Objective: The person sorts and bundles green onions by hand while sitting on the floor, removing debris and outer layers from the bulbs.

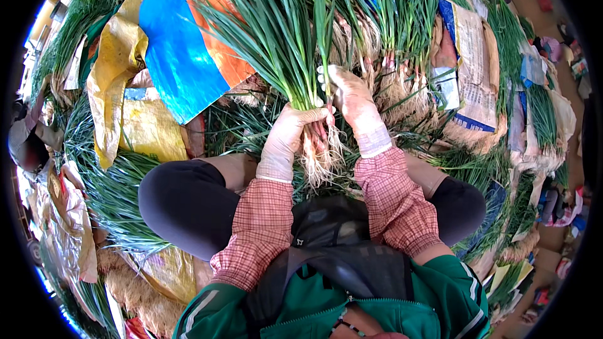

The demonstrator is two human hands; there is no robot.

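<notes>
My left hand [290, 133], in a pale glove, is closed around a bunch of spring onions [286, 66]. Their long green leaves fan away from me, and the pinkish stem ends and stringy roots [321, 154] hang below the grip. My right hand [353, 102], also gloved, is closed beside the bunch. Between its thumb and fingers runs a slim spring onion stalk [323, 31], upright and close against the others. Both hands are held over my crossed legs, almost touching each other at the stems. Checked red-and-white sleeves cover both forearms.
More spring onions [402, 31] lie heaped ahead, and others [119, 198] spread at my left. A blue-and-orange plastic sheet [182, 50] and a yellow sack [147, 125] lie front left. A printed sack [471, 69] sits front right. Another person [30, 144] is at the far left edge.
</notes>
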